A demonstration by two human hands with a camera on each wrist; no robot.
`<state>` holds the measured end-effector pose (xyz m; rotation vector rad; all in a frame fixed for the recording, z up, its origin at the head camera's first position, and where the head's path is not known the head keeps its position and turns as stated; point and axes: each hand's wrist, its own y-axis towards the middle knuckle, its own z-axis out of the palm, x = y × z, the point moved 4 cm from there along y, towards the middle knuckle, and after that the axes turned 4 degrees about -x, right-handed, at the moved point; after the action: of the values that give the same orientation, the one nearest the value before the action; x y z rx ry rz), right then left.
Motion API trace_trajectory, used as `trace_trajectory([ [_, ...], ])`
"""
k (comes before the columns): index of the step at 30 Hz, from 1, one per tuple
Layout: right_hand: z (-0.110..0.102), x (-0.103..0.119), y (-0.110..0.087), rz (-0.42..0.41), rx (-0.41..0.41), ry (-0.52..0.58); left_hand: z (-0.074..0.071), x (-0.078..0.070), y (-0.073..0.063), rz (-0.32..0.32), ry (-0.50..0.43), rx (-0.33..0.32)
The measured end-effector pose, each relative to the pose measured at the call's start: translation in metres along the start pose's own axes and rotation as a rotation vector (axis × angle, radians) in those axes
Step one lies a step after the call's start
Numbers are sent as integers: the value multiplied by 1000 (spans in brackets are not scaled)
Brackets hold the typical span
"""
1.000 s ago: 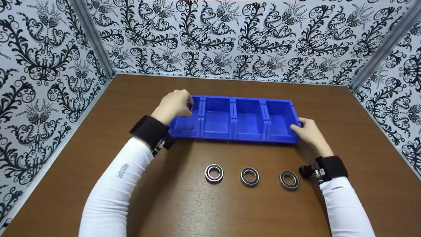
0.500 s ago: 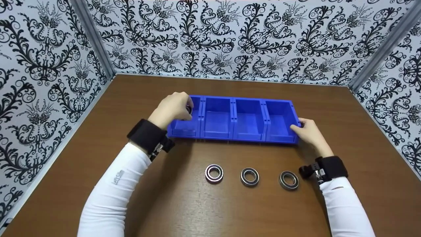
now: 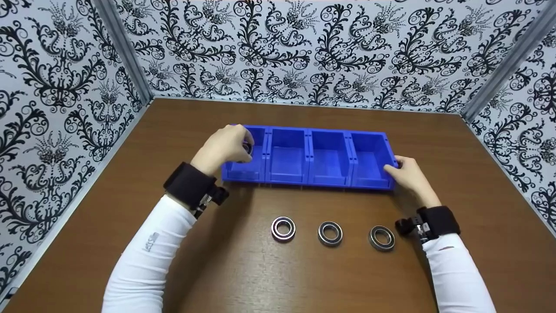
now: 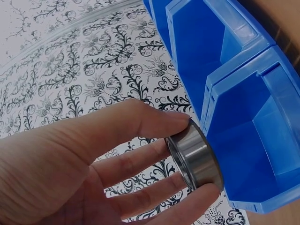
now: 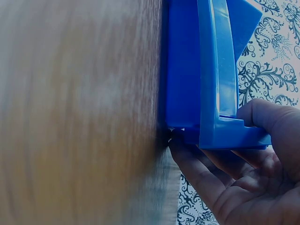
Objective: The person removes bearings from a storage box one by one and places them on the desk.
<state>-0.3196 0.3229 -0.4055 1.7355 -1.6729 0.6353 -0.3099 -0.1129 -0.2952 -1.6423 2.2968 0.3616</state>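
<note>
A metal ball bearing (image 4: 199,157) is pinched between the thumb and fingers of my left hand (image 3: 223,147). That hand is over the leftmost compartment of a blue four-bin tray (image 3: 286,179); in the left wrist view the bearing is beside the bin's rim. My right hand (image 3: 408,176) grips the tray's right end, thumb over the side wall and fingers beneath and outside, as the right wrist view shows. On the table in front of the tray lie a left bearing (image 3: 282,229), a middle bearing (image 3: 330,234) and a right bearing (image 3: 382,238), spaced in a row.
The brown wooden table (image 3: 312,278) carries the tray and bearings. Patterned panels (image 3: 278,52) close off the back and both sides. The right wrist's camera mount (image 3: 406,226) is close to the right bearing.
My left hand, still holding its bearing, has drawn slightly to the left and toward me over the leftmost compartment. The right hand, tray and three bearings on the table stay put.
</note>
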Motion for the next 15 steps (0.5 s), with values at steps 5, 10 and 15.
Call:
trace_trajectory([
  [5,0,-2,0,7,3,26,2,0,-4,9,-6,2],
  [10,0,-1,0,-18,0,5,4,1,-7,12,-2,8],
  [15,-1,0,0,-37,-6,-9,5,1,-11,12,1,5],
])
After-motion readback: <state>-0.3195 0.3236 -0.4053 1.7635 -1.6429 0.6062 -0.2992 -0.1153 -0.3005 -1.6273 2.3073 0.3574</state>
